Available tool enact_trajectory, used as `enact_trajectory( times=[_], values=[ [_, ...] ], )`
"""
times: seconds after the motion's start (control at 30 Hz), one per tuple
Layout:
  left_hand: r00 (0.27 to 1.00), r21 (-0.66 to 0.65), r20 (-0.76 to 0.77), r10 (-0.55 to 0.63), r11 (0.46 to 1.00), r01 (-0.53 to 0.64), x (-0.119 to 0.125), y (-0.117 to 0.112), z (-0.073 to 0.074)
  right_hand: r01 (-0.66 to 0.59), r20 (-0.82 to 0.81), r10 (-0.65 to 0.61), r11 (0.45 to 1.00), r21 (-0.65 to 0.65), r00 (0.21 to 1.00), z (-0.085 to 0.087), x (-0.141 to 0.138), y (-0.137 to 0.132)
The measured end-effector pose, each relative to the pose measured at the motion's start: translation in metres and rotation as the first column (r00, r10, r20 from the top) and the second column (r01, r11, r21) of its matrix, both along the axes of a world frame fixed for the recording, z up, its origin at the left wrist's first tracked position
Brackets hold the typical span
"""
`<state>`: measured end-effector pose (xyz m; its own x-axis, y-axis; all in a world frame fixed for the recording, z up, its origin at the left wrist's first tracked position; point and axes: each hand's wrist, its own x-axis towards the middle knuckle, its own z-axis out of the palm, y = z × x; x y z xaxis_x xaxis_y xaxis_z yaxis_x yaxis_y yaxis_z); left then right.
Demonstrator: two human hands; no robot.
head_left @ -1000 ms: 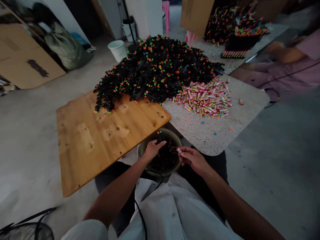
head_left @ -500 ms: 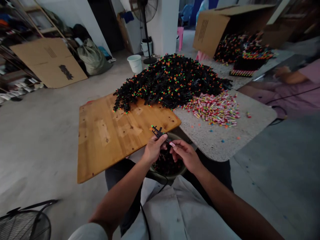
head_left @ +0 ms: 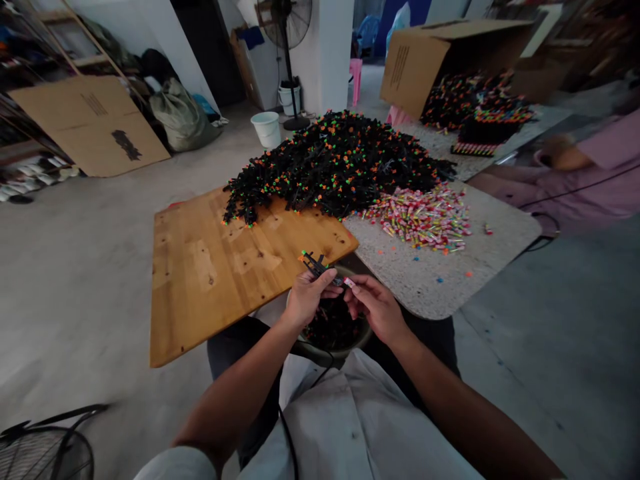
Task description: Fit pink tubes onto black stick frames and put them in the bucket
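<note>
My left hand (head_left: 307,298) is closed on a small black plastic piece (head_left: 317,264) with an orange tip, held just over the near edge of the wooden board (head_left: 210,267). My right hand (head_left: 374,308) pinches a small pink-wrapped candy (head_left: 349,283) and holds it against the black piece. Both hands hover above a round basin (head_left: 334,333) in my lap that contains more black pieces. A big heap of black pieces with orange and green tips (head_left: 340,163) lies further back, with a pile of pink candies (head_left: 425,217) to its right.
The speckled tabletop (head_left: 440,280) carries the candies. A second person in a pink sleeve (head_left: 595,167) works at the right near more black pieces (head_left: 480,107) and a cardboard box (head_left: 425,57). A white bucket (head_left: 266,128), a standing fan (head_left: 287,40) and flattened cardboard (head_left: 90,123) stand behind.
My left hand lifted a black piece out of the basin up to board level. My right hand brought the candy against it. The camera tilted upward.
</note>
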<state>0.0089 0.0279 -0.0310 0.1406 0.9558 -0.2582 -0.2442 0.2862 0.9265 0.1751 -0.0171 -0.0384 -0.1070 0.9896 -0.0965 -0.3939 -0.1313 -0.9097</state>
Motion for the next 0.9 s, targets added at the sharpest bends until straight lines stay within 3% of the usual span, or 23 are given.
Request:
enact_trajectory(
  times=[0.33, 0.5, 0.67, 0.73, 0.9],
  values=[
    [0.995, 0.047, -0.100, 0.019, 0.999, -0.015, 0.002, 0.000, 0.002, 0.019, 0.179, -0.028, 0.999, 0.049, 0.984, -0.003, 0.004, 0.000],
    [0.992, 0.025, -0.085, 0.097, 0.995, -0.095, 0.008, -0.004, 0.001, 0.033, 0.323, -0.066, 0.994, 0.108, 0.944, -0.005, 0.003, -0.003],
    [0.976, 0.033, -0.123, 0.179, 0.984, -0.176, 0.015, -0.011, 0.000, -0.014, 0.300, 0.007, 1.000, 0.023, 0.954, -0.007, 0.007, -0.001],
    [0.971, 0.040, -0.136, 0.195, 0.981, -0.191, 0.015, -0.011, -0.002, -0.003, 0.351, -0.013, 0.999, 0.047, 0.936, -0.009, 0.007, -0.001],
    [0.975, -0.101, -0.002, 0.221, 0.970, -0.220, 0.013, -0.009, -0.009, -0.011, 0.501, -0.076, 0.986, 0.168, 0.862, -0.016, -0.002, -0.007]
  ],
)
